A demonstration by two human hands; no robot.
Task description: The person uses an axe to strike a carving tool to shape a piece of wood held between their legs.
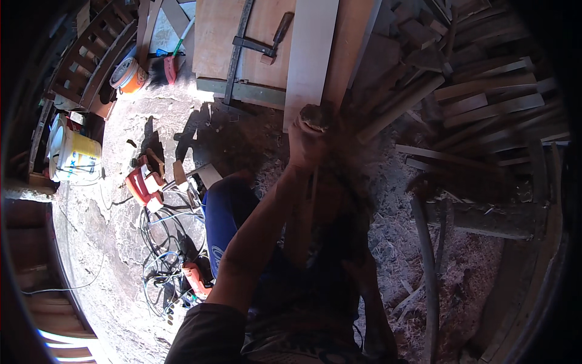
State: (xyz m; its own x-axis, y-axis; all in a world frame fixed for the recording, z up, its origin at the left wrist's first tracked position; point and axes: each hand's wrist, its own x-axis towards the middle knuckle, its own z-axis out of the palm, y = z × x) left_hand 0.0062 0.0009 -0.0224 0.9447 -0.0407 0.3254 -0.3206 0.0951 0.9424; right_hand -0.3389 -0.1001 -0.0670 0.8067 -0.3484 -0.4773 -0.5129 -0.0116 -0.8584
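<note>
My left hand [304, 145] is stretched out ahead, its fingers wrapped round a dark, round-ended wooden piece [313, 117] with a pale rim. The piece's exact kind does not show. Just beyond it stands a long pale board [311, 51], beside a browner board [348, 51]. Below the left hand, a narrow wooden strip [297, 236] runs down between my legs, mostly in shadow. My right hand [359, 272] is low by my right thigh, and deep shadow hides its fingers. A bar clamp [253, 43] lies across the plywood panel [212, 36] to the left of the boards.
Wood offcuts [485, 97] are heaped at the far right. On the left floor lie a red power tool [144, 184], an orange drill [195, 279] and tangled cables [159, 233]. Buckets, one orange [128, 77] and one white-yellow [77, 155], stand farther left. Shavings [400, 242] cover the right floor.
</note>
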